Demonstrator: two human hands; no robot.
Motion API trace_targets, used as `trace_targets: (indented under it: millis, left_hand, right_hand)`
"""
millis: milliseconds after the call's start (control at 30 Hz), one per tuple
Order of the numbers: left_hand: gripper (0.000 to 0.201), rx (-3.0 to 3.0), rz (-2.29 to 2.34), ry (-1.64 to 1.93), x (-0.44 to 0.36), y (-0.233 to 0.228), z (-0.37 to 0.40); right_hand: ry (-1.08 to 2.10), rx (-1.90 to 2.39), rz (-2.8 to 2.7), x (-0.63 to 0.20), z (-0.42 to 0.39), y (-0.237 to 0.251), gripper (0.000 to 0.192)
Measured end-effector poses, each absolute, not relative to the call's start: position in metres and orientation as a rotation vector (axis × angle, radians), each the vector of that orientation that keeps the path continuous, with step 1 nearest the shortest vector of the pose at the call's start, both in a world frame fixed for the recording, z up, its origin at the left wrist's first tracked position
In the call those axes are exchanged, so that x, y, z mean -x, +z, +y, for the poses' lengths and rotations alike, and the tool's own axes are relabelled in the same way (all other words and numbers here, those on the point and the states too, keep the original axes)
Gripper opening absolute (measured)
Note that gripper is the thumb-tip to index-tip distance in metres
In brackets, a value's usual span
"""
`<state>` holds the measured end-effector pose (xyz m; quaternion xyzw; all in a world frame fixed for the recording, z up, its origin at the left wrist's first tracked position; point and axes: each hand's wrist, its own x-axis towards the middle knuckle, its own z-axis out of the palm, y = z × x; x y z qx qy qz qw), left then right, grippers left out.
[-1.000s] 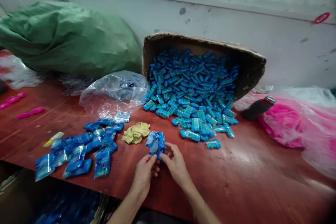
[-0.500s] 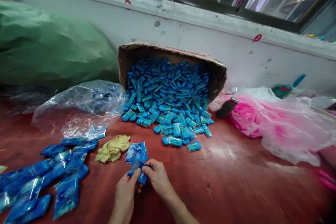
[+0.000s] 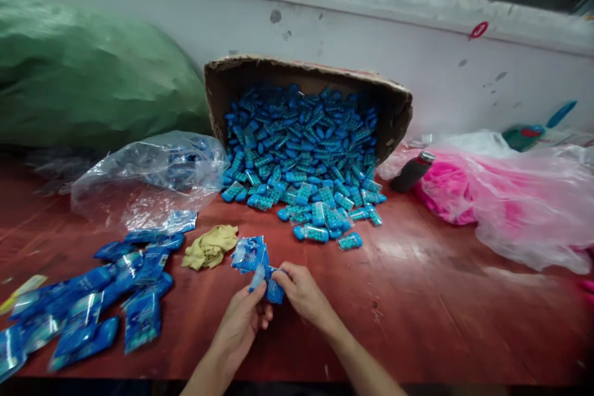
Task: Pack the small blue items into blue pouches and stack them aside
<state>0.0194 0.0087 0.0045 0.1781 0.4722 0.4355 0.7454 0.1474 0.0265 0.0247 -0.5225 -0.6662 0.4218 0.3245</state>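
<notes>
Between my two hands is a small blue plastic packet [image 3: 275, 290], gripped low over the red tabletop. My left hand [image 3: 244, 320] has its thumb pressed on the packet's left side, with the other fingers curled beneath. At the packet's right edge, my right hand [image 3: 304, 292] pinches it between thumb and fingers. Just beyond lies a small pile of flat blue printed packets [image 3: 250, 253]. A crumpled yellow cloth [image 3: 211, 247] is left of that pile. Farther left, filled blue packets [image 3: 143, 320] lie in a loose heap.
A cardboard box [image 3: 401, 112] on its side spills small blue packs with turquoise beads [image 3: 306, 158]. Left of it are a clear plastic bag [image 3: 139, 179] and a big green sack [image 3: 93, 74]. A dark bottle [image 3: 412, 172] and a pink-filled plastic bag [image 3: 515, 198] lie right.
The view has tilted downward, bringing the table's front edge into sight. Both hands still hold the blue packet, which now hangs at a different angle, with my right hand more at its side.
</notes>
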Motion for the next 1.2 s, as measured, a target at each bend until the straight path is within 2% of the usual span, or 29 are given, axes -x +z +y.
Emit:
trace_targets:
  millis: [67,133,200,300,767,1000,1100,1200]
  left_hand:
    - [0.026,-0.357,1.047,0.933,-0.015,0.007,0.007]
    - [0.023,-0.282,1.080,0.952,-0.014,0.009,0.005]
    - [0.020,-0.189,1.120,0.972,-0.014,0.011,0.002]
    - [0.017,-0.071,1.198,0.978,-0.016,0.013,0.000]
    - [0.014,0.081,1.195,1.038,-0.017,0.010,-0.002]
    - [0.017,0.113,1.193,1.063,-0.017,0.008,-0.003]
    - [0.018,0.107,1.198,1.086,-0.018,0.009,-0.004]
    - [0.018,0.091,1.216,1.103,-0.019,0.010,-0.005]
  right_hand:
    - [0.940,1.398,-1.903,-0.162,0.035,0.027,0.032]
    - [0.555,1.595,-1.987,-0.179,0.048,0.025,0.018]
    - [0.211,1.931,-1.971,-0.196,0.060,0.019,0.022]
    - [0.153,2.048,-1.949,-0.210,0.069,0.008,0.029]
    - [0.454,1.781,-1.938,-0.184,0.041,-0.006,0.022]
    - [0.972,1.586,-1.631,-0.180,0.019,0.007,0.010]
    - [1.399,1.456,-1.220,-0.178,0.014,0.015,0.020]
    - [1.586,1.308,-0.986,-0.173,0.007,0.020,0.028]
